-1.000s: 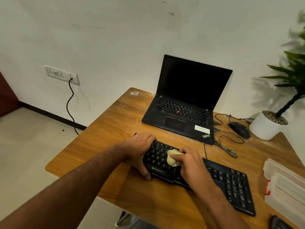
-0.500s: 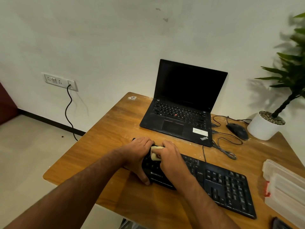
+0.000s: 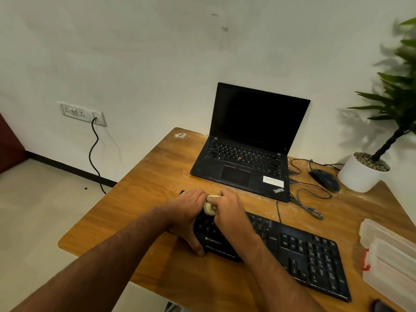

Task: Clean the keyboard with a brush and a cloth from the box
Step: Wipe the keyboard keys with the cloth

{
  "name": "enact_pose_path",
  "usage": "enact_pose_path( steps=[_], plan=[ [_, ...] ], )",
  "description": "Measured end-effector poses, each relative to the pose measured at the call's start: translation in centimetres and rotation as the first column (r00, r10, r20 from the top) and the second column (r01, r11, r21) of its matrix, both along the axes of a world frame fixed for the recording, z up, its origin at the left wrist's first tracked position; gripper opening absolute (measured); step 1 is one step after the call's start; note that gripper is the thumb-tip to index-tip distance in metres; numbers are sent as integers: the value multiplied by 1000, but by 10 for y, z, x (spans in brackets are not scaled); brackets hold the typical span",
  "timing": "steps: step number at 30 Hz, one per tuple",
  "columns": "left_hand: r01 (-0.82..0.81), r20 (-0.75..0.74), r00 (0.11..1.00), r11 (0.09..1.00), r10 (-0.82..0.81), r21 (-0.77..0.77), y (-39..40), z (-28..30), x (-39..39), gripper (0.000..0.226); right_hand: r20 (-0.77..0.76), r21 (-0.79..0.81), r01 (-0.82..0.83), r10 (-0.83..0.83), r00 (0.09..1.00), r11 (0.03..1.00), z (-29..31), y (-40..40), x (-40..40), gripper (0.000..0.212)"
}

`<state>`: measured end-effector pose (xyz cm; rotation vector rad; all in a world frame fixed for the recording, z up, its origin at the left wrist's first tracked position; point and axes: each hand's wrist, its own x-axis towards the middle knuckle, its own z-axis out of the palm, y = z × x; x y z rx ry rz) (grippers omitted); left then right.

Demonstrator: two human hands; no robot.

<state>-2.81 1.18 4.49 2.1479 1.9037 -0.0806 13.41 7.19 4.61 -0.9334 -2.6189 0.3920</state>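
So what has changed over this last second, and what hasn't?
The right hand, gripping the cream cloth, wiped leftward along the black keyboard from its left-centre keys to the far-left upper corner, ending against the left hand. The left hand kept gripping the keyboard's left end. Laptop, mouse and plastic box stayed put.
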Motion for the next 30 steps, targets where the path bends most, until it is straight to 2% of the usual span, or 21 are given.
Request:
enact_pose_path(
  steps=[5,8,13,17,22,27,30],
  plan=[
    [4,-4,1000,1000,-4,-16,-1,1,0,130,45,6,17,-17,999,1000,-2,5,13,35],
    [-10,14,1000,1000,11,-24,0,0,-1,136,93,-36,82,-79,993,996,-3,14,37,40],
    [-28,41,999,999,30,-46,1,-3,0,137,112,3,187,-186,976,982,-1,24,63,42],
    [-17,11,1000,999,17,-32,1,-1,1,136,55,-52,118,-115,992,992,2,8,32,38],
    [4,-28,1000,1000,-4,-4,0,0,1,129,56,-20,15,-14,998,1000,10,2,-1,32],
    [-9,10,1000,1000,9,-19,0,-1,0,133,69,-15,47,-46,997,999,4,5,31,39],
    [-28,46,999,999,29,-33,1,-1,-1,135,61,-62,123,-120,991,990,1,14,67,43]
  ],
)
